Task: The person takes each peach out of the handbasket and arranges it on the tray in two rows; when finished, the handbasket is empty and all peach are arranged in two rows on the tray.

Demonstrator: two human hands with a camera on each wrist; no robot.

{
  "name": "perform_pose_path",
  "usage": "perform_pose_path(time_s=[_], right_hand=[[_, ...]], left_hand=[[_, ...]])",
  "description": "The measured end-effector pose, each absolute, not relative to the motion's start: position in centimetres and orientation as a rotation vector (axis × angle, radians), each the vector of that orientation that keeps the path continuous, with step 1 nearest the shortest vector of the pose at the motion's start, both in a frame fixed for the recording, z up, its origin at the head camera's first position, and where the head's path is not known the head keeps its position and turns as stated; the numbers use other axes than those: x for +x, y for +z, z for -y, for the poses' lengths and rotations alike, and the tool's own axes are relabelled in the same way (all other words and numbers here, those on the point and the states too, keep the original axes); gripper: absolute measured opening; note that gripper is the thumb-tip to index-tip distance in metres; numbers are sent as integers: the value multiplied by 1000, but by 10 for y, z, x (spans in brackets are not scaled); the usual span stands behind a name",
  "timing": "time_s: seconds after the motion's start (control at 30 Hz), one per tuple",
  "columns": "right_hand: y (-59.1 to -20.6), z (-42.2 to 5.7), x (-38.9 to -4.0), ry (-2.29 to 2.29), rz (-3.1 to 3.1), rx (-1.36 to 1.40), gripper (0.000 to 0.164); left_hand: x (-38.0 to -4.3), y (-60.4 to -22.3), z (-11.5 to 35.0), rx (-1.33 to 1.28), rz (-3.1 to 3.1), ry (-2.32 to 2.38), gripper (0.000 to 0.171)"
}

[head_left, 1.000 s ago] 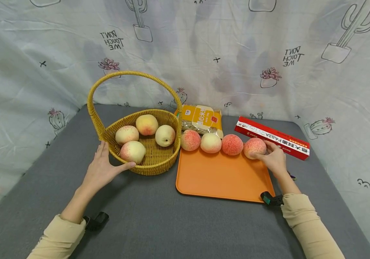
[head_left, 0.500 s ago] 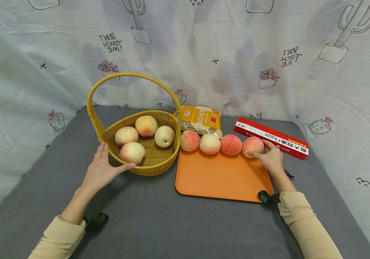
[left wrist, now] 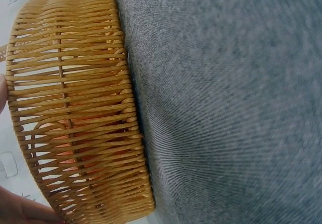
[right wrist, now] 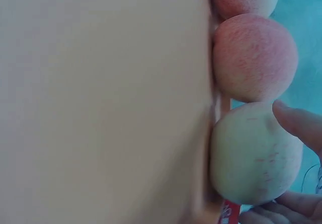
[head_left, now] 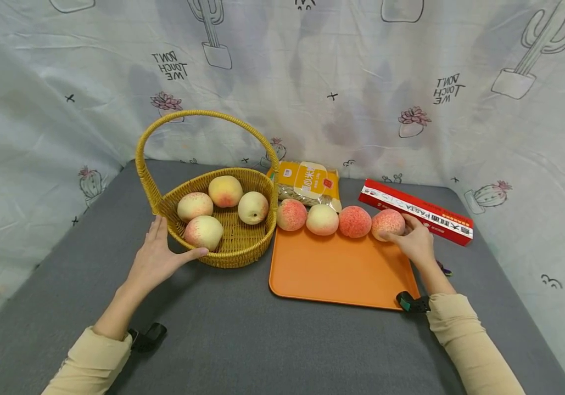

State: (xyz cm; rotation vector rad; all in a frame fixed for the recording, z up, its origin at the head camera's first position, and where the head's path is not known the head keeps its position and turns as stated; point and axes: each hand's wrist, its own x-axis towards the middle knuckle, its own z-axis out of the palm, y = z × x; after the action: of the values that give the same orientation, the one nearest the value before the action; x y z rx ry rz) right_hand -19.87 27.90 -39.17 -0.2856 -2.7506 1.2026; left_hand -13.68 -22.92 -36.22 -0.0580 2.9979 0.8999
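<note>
In the head view, a yellow wicker basket [head_left: 233, 259] with a tall arched handle stands left of centre. It holds several peaches, including a pale one [head_left: 203, 232] at the near left. My left hand [head_left: 156, 260] lies against the basket's near left side, fingers straight and thumb stretched along the front rim. To the right is an orange tray [head_left: 341, 269], with several peaches lined up along its far edge. The rightmost peach [head_left: 387, 225] is between the thumb and fingers of my right hand [head_left: 417, 241]. In the right wrist view, that peach [right wrist: 254, 153] touches its redder neighbour [right wrist: 255, 58].
Behind the row of peaches lies a yellow bag of pasta [head_left: 308, 182]. A long red pasta box [head_left: 418, 211] rests at an angle behind my right hand. A small dark item [head_left: 443, 269] is partly hidden by my right wrist. A patterned cloth hangs behind the grey table [head_left: 282, 345].
My right hand and forearm have shifted very slightly left, with the thumb and fingers still at the rightmost peach. The left hand and the basket stay in place.
</note>
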Motion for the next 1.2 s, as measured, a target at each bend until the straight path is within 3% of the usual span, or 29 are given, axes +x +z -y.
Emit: perform_pose_path(time_s=[0.47,1.2], right_hand=[[-348,-220,-184,1396,2510,62,72],[-353,-103,-181,1803,2584,557,75]], left_hand=[[-137,-360,230,-63,-3000,889,127],[-136,-362,228,-70,-3001,900,127]])
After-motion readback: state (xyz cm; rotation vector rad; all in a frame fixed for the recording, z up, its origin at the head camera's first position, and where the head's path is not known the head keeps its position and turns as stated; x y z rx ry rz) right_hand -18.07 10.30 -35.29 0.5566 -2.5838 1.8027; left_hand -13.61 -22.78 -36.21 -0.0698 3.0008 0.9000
